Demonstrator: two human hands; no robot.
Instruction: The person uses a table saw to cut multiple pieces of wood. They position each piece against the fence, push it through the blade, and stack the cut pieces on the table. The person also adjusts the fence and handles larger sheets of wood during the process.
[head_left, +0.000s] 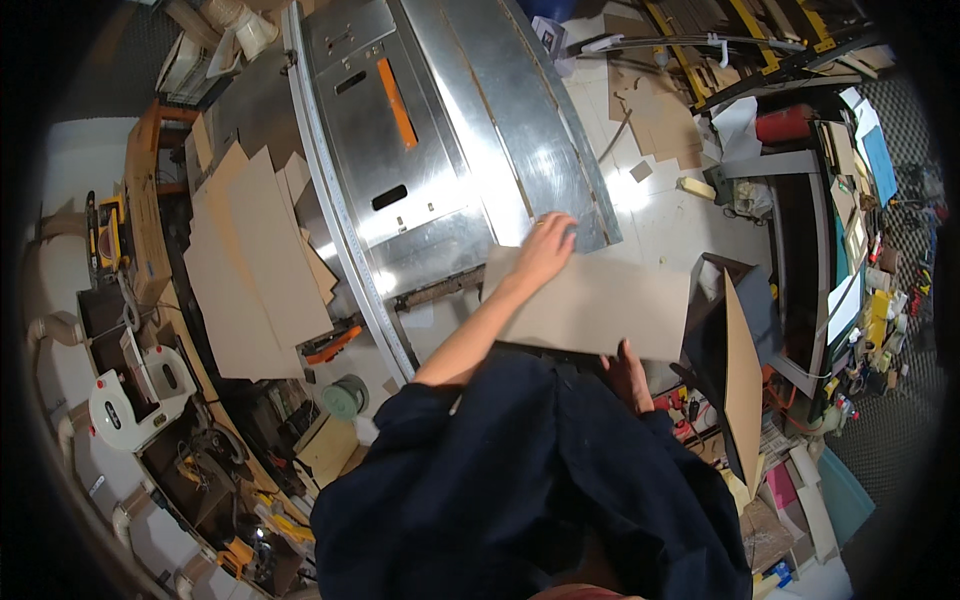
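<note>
A thin brown board (600, 304), probably fiberboard, lies in front of my body, its far left corner over the near end of a metal saw table (442, 172). My left hand (549, 244) reaches across it to the far edge, fingers curled down near the table's end. A ring shows on one finger. Something small and dark is by the fingertips; I cannot tell what it is. Close to my body, my right hand (630, 373) holds the board's near edge, a fingertip showing over it. The rest of that hand's grip is partly hidden.
Left of the table's ruled rail (349, 217) lies a stack of brown sheets (240, 270). An orange strip (396, 103) is set in the table. Another board (739, 382) stands on edge at the right, near a cluttered bench (840, 247). Offcuts (660, 124) lie on the floor.
</note>
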